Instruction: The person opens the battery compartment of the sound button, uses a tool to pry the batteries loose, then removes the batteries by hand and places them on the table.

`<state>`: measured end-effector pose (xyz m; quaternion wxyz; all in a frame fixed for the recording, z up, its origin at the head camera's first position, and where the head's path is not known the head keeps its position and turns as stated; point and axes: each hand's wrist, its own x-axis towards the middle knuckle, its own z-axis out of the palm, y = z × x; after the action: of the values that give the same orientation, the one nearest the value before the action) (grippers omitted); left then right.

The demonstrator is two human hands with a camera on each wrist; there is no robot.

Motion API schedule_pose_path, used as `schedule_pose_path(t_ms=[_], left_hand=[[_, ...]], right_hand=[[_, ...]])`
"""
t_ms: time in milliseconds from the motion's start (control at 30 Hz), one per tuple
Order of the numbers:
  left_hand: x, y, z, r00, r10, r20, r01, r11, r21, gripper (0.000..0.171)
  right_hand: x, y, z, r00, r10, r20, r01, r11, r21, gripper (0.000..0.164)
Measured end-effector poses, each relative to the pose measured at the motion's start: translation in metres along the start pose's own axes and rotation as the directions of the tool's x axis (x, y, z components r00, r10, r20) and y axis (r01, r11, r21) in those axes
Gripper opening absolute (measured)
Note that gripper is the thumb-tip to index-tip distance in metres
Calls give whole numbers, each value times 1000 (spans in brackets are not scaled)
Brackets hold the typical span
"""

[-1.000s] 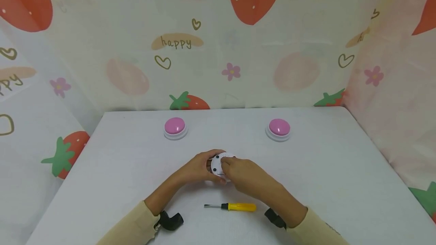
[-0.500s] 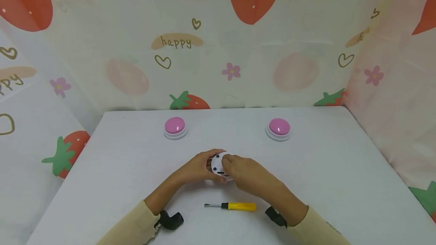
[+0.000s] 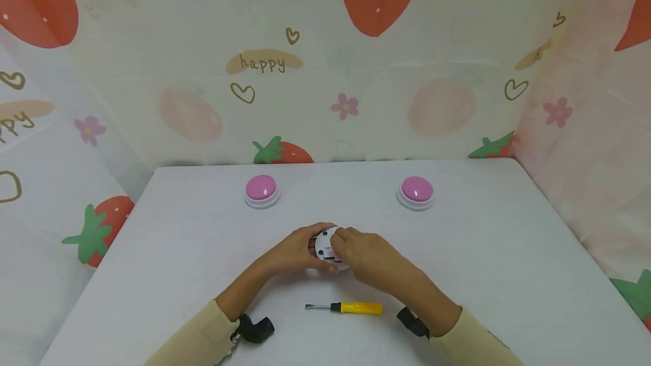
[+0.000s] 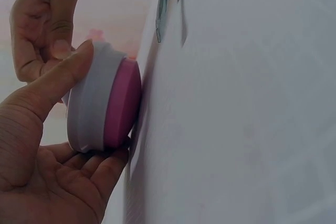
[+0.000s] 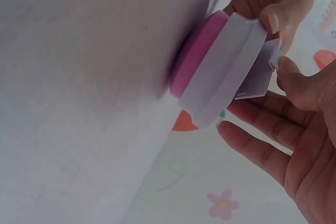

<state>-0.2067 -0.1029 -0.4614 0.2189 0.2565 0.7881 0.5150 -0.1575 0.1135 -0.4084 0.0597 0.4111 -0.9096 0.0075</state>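
A round push button (image 3: 324, 244) is turned upside down, its pink dome (image 4: 123, 103) facing the table and its white underside up. My left hand (image 3: 292, 250) grips its rim, thumb on the near side and fingers on the far side. Above the underside, my right hand (image 3: 368, 256) pinches a flat white battery cover (image 5: 261, 74) between thumb and fingers. In the right wrist view the cover stands tilted up from the base. A dark opening shows beside it in the head view; the rest of the underside is hidden by the right hand.
A yellow-handled flat screwdriver (image 3: 358, 308) lies on the white table (image 3: 152, 275) in front of the hands, its tip pointing left. Two more pink push buttons stand farther back, one at left (image 3: 261, 191) and one at right (image 3: 416, 193).
The right hand has drawn slightly to the right, and the battery cover has lifted from the underside, showing a dark opening. The left hand keeps its grip on the push button.
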Motion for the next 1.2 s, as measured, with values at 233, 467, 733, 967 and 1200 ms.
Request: schedule_pose_path(t_ms=[233,467,733,967,1200], left_hand=[[-1,1,0,1000,3,0,-3,1000,15,80],[-4,-2,0,1000,-12,-3,12,999,42,81],[0,0,-1,1000,6,-5,-6,999,47,83],[-2,1,0,1000,7,-22,-5,996,85,85],[2,2,-1,1000,-13,-18,15,997,82,89]], right_hand=[[0,0,0,1000,17,-2,-17,1000,12,30],[1,-4,0,999,7,-37,-6,999,33,29],[0,0,-4,997,14,-69,-13,1000,11,31],[-8,7,-4,997,35,-69,-35,999,0,33],[-17,21,-5,992,68,-102,-69,998,-7,36]])
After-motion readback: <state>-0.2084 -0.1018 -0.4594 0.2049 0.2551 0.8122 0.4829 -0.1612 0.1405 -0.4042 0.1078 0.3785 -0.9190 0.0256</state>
